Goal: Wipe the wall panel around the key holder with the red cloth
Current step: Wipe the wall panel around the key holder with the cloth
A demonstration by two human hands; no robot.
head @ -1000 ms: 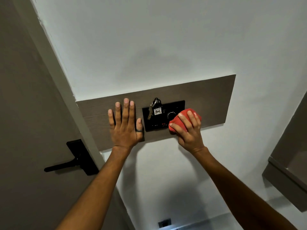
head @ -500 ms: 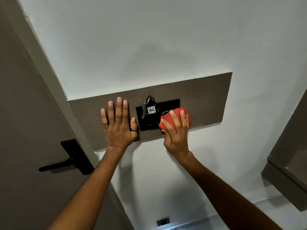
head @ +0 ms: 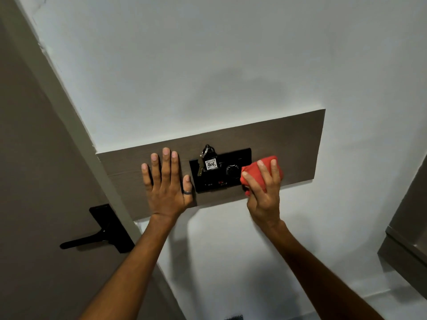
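A brown wood-grain wall panel (head: 298,144) runs across the white wall. Set into its middle is a black key holder (head: 235,179) with keys and a tag marked 406 (head: 209,162) hanging at its upper left. My left hand (head: 167,183) lies flat, fingers spread, on the panel just left of the holder, a ring on the thumb. My right hand (head: 263,192) presses a bunched red cloth (head: 256,173) against the panel at the holder's right edge.
A grey-brown door with a black lever handle (head: 101,232) stands to the left, its frame meeting the panel's left end. A cabinet corner (head: 406,241) juts in at the right. A small dark outlet (head: 233,317) sits low on the wall.
My right hand and the red cloth slid left over the holder's right end, then back right to its edge. The left hand has stayed flat on the panel.
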